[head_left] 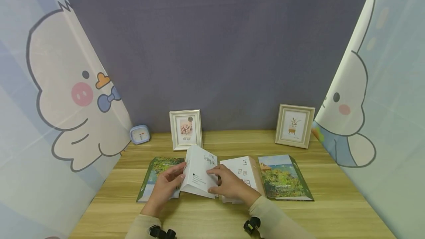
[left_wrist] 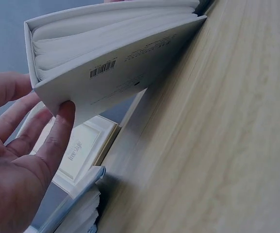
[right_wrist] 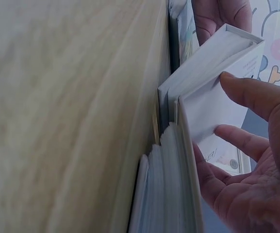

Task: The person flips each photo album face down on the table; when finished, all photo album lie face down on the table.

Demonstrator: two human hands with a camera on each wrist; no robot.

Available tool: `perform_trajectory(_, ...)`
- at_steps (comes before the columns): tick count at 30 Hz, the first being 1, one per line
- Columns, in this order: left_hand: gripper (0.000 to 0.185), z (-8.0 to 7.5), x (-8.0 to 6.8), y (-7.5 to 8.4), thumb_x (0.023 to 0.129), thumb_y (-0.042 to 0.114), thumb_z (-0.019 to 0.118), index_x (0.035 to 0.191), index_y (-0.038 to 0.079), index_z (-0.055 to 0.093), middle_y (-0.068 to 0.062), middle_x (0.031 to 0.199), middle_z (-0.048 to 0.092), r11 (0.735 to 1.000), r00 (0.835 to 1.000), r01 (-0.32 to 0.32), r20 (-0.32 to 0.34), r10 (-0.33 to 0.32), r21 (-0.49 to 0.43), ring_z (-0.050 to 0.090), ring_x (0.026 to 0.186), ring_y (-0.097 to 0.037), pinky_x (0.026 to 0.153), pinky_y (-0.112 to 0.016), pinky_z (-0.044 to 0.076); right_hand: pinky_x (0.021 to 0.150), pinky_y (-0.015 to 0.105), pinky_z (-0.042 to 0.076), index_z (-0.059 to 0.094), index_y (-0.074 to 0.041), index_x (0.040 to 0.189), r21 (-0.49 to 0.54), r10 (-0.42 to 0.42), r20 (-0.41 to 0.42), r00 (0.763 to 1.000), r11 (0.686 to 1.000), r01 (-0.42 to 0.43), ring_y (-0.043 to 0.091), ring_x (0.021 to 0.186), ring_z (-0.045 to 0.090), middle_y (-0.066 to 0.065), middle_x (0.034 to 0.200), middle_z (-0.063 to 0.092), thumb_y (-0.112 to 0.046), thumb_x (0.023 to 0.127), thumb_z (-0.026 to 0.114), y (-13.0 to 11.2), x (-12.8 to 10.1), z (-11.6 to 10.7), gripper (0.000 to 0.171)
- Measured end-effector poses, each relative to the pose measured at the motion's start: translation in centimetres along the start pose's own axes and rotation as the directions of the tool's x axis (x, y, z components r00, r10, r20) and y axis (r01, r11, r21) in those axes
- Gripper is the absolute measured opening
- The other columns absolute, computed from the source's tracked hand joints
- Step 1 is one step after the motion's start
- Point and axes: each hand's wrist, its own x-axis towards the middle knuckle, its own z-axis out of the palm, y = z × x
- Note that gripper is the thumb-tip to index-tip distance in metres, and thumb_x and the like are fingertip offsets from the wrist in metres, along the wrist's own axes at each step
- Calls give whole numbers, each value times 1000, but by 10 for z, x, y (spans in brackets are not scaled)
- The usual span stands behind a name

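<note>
— What's over at nine o'clock on the tabletop [head_left: 318,213]?
— A small blue clock [head_left: 139,134] at the back edge, then a white picture frame [head_left: 185,129] standing toward eleven. In front of it lies a green photo album [head_left: 151,174], flat, partly under the person's left hand [head_left: 166,186].

— And that hand?
— Its fingers are curled around the left edge of a white album [head_left: 198,176], thumb on the cover; the wrist view shows the thumb just beneath a barcode. The album is tilted up off the wood, right at the middle, about six o'clock from the frame.

— The other one?
— The right hand [head_left: 231,185] rests with spread fingers on the white album's right side, fingertips pressing its face. Under its palm is another white book [head_left: 244,172], leaning against the first.

— Further right?
— A second green photo album [head_left: 283,178] lies at three o'clock, touching that book. Behind it, at one o'clock, stands a beige frame [head_left: 294,125] with a plant picture.
</note>
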Motion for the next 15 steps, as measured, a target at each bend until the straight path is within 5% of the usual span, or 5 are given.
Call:
perform_trajectory(6,51,0,-1,0,101,12,71,150,6,57,-14,160,45,998,1000,10,18,-9,-55,51,140,-34,98,-32,57,78,27,57,59,-24,150,86,16,5,1000,996,-17,24,102,64,8,137,51,-27,88,88,-1,0,0,69)
perform_trajectory(15,56,3,0,1,105,9,65,156,0,44,-21,159,44,993,1000,-3,18,5,-117,62,126,-17,96,-30,58,85,29,60,57,-27,151,173,5,7,1000,985,-6,32,112,66,6,136,53,-27,89,88,1,1,1,70)
